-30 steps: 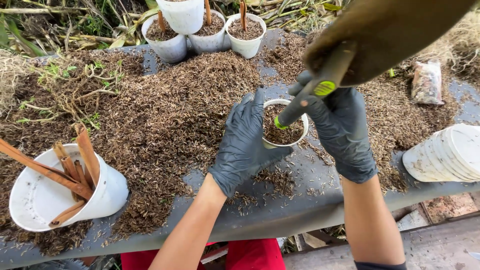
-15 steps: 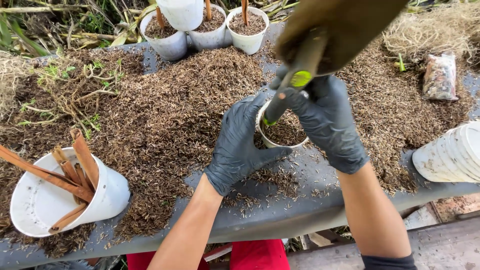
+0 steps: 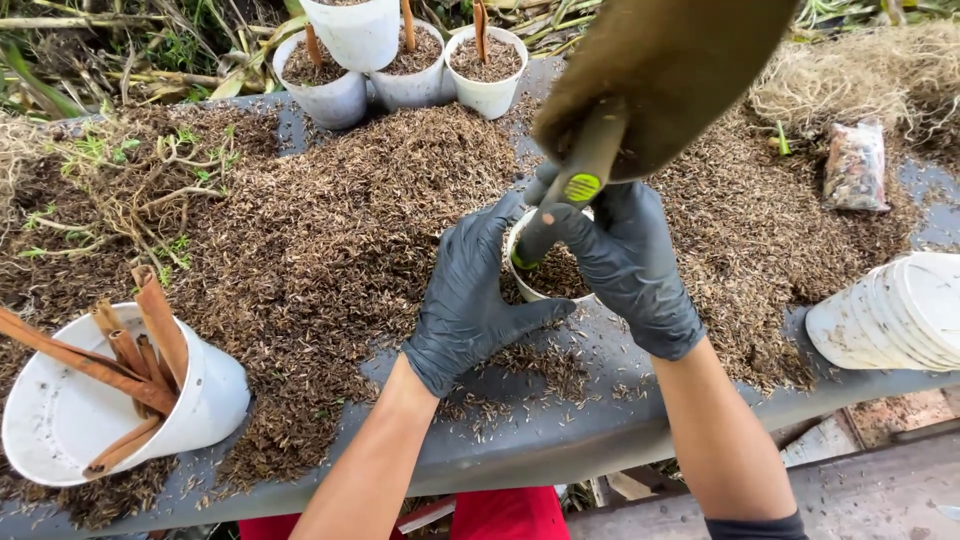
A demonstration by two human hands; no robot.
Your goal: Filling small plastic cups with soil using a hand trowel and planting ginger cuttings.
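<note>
From the head camera, the left hand (image 3: 470,295) in a black glove is wrapped around the side of a small white cup (image 3: 552,270), which stands on the grey table (image 3: 560,430) at the near edge of the big pile of brown husks (image 3: 340,240). The right hand (image 3: 625,265), just right of the cup, is closed on the handle of a trowel (image 3: 585,175) with its end down inside the cup. Far left of the cup a tipped white pot (image 3: 200,400) holds brown sticks (image 3: 140,345), and far right of it lies a stack of white cups (image 3: 890,315).

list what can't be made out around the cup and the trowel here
- Head view: the white cup is mostly hidden by the left hand and right hand; its fill level is unclear.
- The trowel blade is cut off by the top edge, and its handle end is sunk in the cup.
- The stacked white cups run off the right edge.
</note>
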